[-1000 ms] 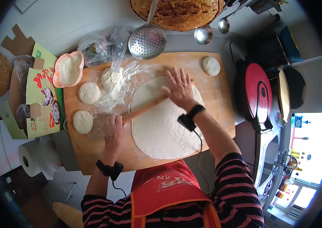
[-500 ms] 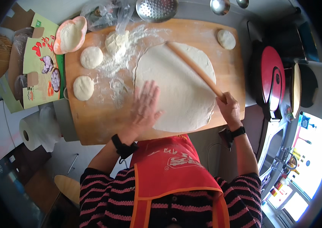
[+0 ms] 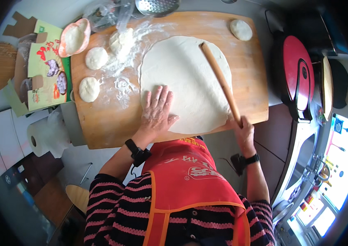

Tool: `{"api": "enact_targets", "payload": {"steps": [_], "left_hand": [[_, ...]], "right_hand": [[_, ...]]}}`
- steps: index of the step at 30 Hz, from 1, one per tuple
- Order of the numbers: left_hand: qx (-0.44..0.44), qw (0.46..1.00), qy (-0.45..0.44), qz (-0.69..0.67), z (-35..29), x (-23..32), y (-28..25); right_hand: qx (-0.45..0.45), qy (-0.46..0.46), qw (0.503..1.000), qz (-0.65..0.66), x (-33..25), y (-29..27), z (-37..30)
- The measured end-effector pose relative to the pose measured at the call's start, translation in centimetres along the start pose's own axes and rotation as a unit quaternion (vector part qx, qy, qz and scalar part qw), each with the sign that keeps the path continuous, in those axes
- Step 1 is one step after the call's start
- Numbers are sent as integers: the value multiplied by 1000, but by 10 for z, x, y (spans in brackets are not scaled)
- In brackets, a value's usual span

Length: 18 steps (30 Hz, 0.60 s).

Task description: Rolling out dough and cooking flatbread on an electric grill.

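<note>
A large, thin round sheet of dough (image 3: 182,90) covers the middle of the wooden board (image 3: 247,74). My left hand (image 3: 156,110) rests flat on its lower left part, fingers spread. At the sheet's lower right edge my right hand (image 3: 243,129) is closed round the near end of a wooden rolling pin (image 3: 221,80). The pin lies slanted over the sheet's right side, its far end near the top edge. Two dough rounds (image 3: 96,58) sit at the board's left, beside a floury dough lump (image 3: 121,42). Another small dough round (image 3: 240,30) lies at the far right corner.
Loose flour (image 3: 122,61) is scattered left of the sheet. A pink bowl of flour (image 3: 74,37) and an opened carton (image 3: 44,65) stand at the left, above a paper roll (image 3: 44,137). A red-lidded electric pan (image 3: 293,65) is on the right. A perforated ladle (image 3: 157,6) lies beyond the board.
The rolling pin has swung to a steeper slant, and my right hand has moved down and slightly left with it. My left hand has settled on the sheet.
</note>
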State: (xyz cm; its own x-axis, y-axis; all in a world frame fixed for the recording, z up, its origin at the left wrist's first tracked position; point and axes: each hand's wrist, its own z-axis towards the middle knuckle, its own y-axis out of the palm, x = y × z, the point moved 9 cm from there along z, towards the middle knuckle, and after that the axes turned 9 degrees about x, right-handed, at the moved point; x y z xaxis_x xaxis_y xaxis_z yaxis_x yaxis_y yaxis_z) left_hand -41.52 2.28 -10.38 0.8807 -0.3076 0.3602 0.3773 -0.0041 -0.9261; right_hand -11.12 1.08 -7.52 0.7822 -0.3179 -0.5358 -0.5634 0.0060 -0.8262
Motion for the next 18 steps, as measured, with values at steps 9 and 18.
{"api": "enact_targets", "payload": {"steps": [9, 18], "left_hand": [[185, 953, -142, -195, 37, -46, -62], [81, 997, 11, 1, -39, -34, -21]], "right_hand": [[-126, -34, 988, 83, -27, 68, -80], [-202, -95, 975, -2, -19, 88, -111]]}}
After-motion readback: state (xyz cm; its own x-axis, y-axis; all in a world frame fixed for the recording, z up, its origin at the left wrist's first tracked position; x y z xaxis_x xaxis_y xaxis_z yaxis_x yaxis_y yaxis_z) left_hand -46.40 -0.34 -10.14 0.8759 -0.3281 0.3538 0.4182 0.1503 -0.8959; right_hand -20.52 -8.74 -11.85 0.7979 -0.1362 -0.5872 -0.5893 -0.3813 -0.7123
